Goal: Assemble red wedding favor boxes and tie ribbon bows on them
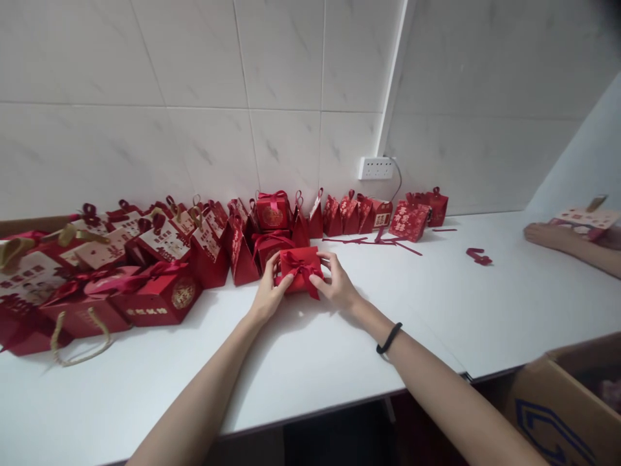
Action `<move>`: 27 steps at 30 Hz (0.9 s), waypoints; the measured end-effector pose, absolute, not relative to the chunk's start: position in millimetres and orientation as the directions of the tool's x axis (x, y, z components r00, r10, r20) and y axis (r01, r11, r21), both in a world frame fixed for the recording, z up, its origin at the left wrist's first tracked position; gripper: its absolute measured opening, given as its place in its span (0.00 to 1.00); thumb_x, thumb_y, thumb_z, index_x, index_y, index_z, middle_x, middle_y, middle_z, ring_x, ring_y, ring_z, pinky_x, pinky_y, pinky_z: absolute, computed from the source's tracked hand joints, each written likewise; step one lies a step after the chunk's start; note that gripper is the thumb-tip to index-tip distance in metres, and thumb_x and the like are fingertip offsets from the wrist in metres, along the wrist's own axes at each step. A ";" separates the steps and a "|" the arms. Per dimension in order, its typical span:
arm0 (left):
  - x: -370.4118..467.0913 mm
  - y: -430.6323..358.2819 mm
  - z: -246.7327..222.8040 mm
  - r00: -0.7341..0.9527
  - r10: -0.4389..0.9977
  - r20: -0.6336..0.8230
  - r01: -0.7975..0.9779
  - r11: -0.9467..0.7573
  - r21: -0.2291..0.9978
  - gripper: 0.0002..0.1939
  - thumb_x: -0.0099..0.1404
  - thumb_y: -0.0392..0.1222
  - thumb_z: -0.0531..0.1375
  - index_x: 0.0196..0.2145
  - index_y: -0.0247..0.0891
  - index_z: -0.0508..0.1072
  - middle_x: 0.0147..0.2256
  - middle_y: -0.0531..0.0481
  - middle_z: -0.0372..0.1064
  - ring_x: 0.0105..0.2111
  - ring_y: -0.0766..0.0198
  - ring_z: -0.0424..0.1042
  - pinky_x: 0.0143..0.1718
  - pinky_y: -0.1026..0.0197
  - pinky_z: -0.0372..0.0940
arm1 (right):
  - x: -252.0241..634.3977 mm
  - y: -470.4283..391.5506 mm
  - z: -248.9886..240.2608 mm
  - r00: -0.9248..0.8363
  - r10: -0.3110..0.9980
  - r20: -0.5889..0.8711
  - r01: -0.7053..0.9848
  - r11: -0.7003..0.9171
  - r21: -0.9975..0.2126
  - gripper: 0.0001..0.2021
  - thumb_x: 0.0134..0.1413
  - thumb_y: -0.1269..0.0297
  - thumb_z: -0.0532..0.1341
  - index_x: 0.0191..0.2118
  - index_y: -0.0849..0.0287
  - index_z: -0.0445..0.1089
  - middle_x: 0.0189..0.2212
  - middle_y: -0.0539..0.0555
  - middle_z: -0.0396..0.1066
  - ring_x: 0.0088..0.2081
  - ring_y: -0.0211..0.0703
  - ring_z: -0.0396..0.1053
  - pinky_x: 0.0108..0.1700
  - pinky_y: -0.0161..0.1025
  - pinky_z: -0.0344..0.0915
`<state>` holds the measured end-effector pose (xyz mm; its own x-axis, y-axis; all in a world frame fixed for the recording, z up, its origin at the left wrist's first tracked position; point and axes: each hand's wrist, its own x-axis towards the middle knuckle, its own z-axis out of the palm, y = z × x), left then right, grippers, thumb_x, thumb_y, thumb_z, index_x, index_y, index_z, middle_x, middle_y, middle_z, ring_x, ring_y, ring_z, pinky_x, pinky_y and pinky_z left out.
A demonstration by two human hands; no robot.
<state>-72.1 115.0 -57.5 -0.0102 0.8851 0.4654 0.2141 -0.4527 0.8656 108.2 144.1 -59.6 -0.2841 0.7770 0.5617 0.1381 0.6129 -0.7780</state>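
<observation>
Between my two hands is a small red gift box (290, 259) with a red ribbon bow (305, 273) on top. My left hand (270, 289) grips its left side, thumb by the bow. From the right, my right hand (338, 283) holds the other side, its thumb also touching the ribbon. The box is at the front of a row of red gift boxes. Just behind it sits a ribboned red box (272, 212) stacked on another. A black band (389, 338) circles my right wrist.
Many red gift boxes (162, 294) crowd the left of the white table (388, 278). Loose ribbon pieces (371, 241) and a ribbon loop (479, 256) lie to the right. Another person's hand (550, 236) holds a box (585, 220) at far right. A cardboard box (538, 401) stands below the edge.
</observation>
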 end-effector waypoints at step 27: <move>-75.3 108.7 -37.3 -0.169 0.982 0.080 -0.141 -0.104 0.984 0.19 0.45 0.54 0.65 0.23 0.35 0.67 0.27 0.51 0.68 0.28 0.65 0.68 0.27 0.64 0.64 | 117.1 148.6 -36.9 -0.154 0.960 0.233 0.126 0.253 -0.959 0.14 0.40 0.53 0.63 0.26 0.60 0.68 0.27 0.53 0.71 0.35 0.47 0.70 0.40 0.42 0.64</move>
